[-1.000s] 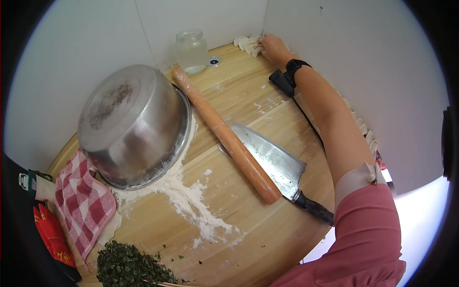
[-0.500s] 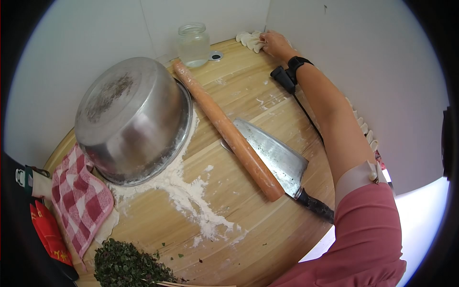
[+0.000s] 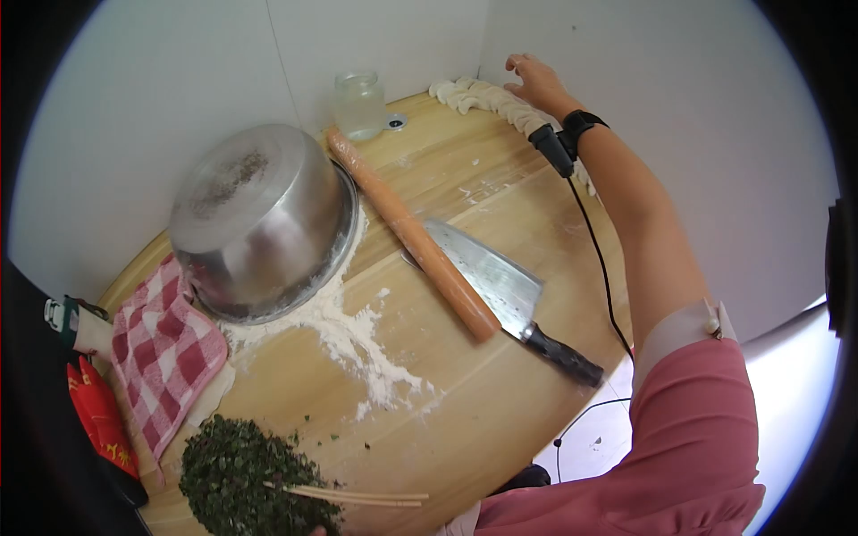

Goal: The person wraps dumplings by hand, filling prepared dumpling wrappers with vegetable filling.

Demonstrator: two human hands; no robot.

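Note:
My right hand (image 3: 542, 87) is raised at the back right corner, beside and just above a row of raw dumplings (image 3: 487, 96). Its fingers are apart and curved, with nothing seen between them. A black band and a cabled black device sit at that wrist, partly covering the row. Of my left hand, only what looks like a fingertip (image 3: 318, 531) shows at the bottom edge, by the heap of chopped greens (image 3: 237, 469). Wooden chopsticks (image 3: 357, 495) stick out of the greens. The rest of that hand is out of frame.
An upturned metal basin (image 3: 268, 223) rests in spilled flour (image 3: 357, 344). A rolling pin (image 3: 416, 237) lies across a cleaver (image 3: 496, 281), whose handle points to the near edge. A glass jar (image 3: 359, 107) stands at the back wall; a checked cloth (image 3: 165, 348) lies left.
My right hand has lifted off the dumplings towards the wall, its fingers opening. The view has shifted, showing more of the dumpling row and the chopsticks.

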